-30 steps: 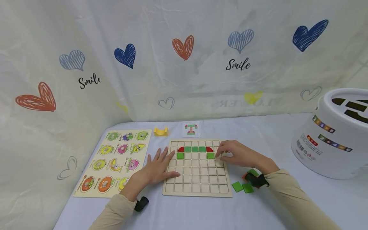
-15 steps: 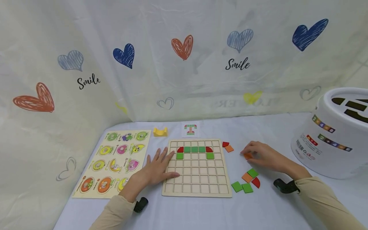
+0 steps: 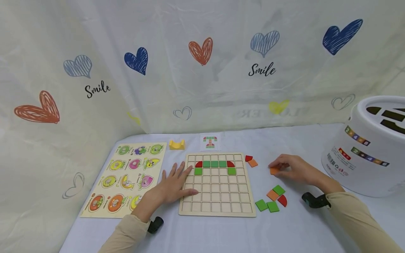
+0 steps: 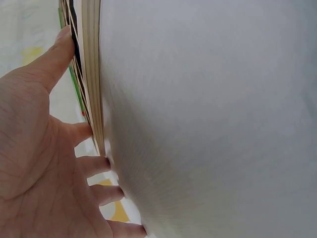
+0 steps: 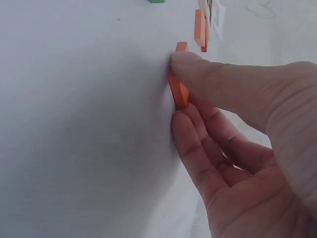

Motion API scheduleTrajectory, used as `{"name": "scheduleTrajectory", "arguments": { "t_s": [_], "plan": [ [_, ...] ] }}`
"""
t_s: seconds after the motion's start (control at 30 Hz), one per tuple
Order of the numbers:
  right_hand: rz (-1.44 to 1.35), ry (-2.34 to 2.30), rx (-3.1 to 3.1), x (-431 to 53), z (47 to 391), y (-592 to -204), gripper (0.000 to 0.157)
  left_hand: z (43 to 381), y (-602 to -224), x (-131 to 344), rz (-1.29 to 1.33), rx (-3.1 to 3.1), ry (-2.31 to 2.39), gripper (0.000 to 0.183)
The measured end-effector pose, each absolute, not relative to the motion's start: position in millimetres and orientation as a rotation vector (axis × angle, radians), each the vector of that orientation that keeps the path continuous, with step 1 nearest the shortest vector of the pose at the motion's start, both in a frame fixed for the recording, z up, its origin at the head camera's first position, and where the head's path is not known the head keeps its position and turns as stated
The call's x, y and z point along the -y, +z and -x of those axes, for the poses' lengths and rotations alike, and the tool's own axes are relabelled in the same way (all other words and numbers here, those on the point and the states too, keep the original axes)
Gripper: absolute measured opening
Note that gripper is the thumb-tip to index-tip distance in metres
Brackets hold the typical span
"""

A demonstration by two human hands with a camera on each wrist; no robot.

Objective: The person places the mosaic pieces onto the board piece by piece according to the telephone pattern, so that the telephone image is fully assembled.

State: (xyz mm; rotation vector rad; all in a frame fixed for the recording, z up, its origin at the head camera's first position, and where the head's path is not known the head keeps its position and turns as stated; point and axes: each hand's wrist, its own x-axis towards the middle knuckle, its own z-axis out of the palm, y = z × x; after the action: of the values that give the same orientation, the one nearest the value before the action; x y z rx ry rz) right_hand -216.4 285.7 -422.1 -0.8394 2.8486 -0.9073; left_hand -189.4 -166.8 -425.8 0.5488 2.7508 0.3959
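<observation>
A wooden grid board (image 3: 218,196) lies flat in the head view. Green square tiles (image 3: 214,164) and red quarter-round tiles (image 3: 230,164) form a bar across its upper part, with a green square under each end. My left hand (image 3: 172,186), fingers spread, rests on the board's left edge; the left wrist view shows the thumb and fingertips along its side. Off to the right, my right hand (image 3: 294,168) pinches an orange square tile (image 5: 180,82) at the table surface, thumb on one end and fingertips at the other.
Loose tiles (image 3: 273,206) lie right of the board, with an orange tile (image 3: 252,163) by its upper corner. A pattern card (image 3: 210,142) and yellow block (image 3: 177,144) stand behind. Left is a fruit puzzle board (image 3: 124,168); far right, a white bucket (image 3: 348,165).
My right hand has gone from the board's right edge to the orange tile on the table and taken hold of it. The left hand has stayed in place.
</observation>
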Motion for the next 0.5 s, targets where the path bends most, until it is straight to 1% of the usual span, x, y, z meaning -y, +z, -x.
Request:
{"name": "scheduleTrajectory", "arguments": {
  "t_s": [0.33,0.5],
  "plan": [
    [0.818,-0.937,-2.802,-288.0,217.3,-418.1,0.029,189.8,-426.3,165.7,-0.554,-2.755,0.402,0.095],
    [0.79,-0.964,-2.822,-288.1,216.5,-419.1,0.031,189.4,-425.4,165.8,-0.555,-2.755,0.405,0.095]
  ]
}}
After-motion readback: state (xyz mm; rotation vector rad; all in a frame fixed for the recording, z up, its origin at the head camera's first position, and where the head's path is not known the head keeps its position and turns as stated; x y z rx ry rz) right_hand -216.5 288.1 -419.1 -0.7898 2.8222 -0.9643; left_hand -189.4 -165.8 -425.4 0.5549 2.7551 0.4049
